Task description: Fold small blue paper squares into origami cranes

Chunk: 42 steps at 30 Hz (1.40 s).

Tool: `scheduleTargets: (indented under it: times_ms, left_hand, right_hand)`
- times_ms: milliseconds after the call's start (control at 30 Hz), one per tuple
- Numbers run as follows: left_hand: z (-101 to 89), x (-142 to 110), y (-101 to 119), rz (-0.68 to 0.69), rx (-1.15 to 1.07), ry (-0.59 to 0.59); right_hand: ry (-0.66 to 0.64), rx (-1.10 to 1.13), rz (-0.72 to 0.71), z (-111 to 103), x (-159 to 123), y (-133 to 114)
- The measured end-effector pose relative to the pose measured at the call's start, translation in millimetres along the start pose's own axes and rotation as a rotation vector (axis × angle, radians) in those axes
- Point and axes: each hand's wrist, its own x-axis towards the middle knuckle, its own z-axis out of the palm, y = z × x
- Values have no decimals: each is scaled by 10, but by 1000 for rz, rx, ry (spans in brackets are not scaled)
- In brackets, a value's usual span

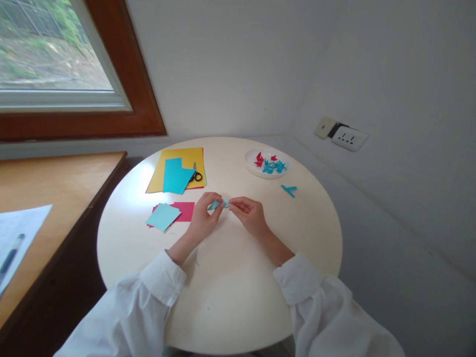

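Over the middle of the round table, a small folded piece of light blue paper (214,205) is pinched between my two hands. My left hand (205,214) is closed on its left part, and the fingers cover some of it. At the paper's right end, the thumb and fingertips of my right hand (250,214) are pressed together. Left of my left hand lie light blue paper squares (163,217), on top of pink-red paper squares (186,211).
A white plate (250,168) holds small red and blue folded paper pieces. Near it lie blue paper strips (289,190). Yellow sheets (158,173), cut blue paper (173,176) and black-handled scissors (198,176) lie at the back left. A wooden desk (74,183) stands left of the round table (230,307).
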Motion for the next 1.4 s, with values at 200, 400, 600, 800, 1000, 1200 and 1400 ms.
scheduleTargets:
  times_ms: [200,400,600,800,1000,1200,1400]
  left_hand:
    - [26,-25,-39,-119,-70,-2]
    - [47,-38,-42,-169,-94,14]
    - [51,-41,-23,-199,-131,31]
    - [67,-49,7,-192,-205,63]
    - [79,-60,31,-187,-268,104]
    - [71,-54,40,-207,-298,108]
    - [77,-67,37,-214,-320,138]
  right_hand:
    - [7,-4,1,9,16,17]
    - [38,8,18,49,5,38]
    - [48,10,29,66,-17,5]
    - [66,14,26,78,-27,9]
    - [75,16,-2,91,-47,24]
    - [79,5,-11,82,-47,32]
    - [113,38,-2,101,-53,26]
